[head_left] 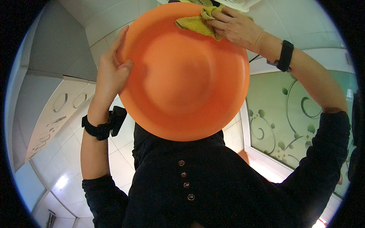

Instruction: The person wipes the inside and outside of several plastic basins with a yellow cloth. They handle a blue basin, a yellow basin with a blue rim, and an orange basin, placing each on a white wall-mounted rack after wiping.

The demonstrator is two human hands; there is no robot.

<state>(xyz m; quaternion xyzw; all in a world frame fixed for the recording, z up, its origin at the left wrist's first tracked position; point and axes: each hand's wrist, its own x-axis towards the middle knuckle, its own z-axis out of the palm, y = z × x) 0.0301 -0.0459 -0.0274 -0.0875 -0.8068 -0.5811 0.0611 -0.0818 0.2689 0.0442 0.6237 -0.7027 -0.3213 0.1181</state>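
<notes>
A round orange plastic basin (178,87) is held up in front of my body, its inside facing me. My left hand (115,66) grips its left rim, with the thumb on the inner side and the fingers behind the edge. At the upper right rim, my right hand (237,28) is closed on a yellow cloth (195,26) that lies against the inside of the basin. Part of the cloth is bunched under the fingers, and a loose corner spreads toward the basin's middle.
A glass door (281,125) with a green leaf and vine pattern in a white frame stands at the right. Grey panels (61,41) and a pale patterned panel (57,114) are on the left. White floor tiles (121,152) lie below. A white plastic item (239,4) shows at the top edge.
</notes>
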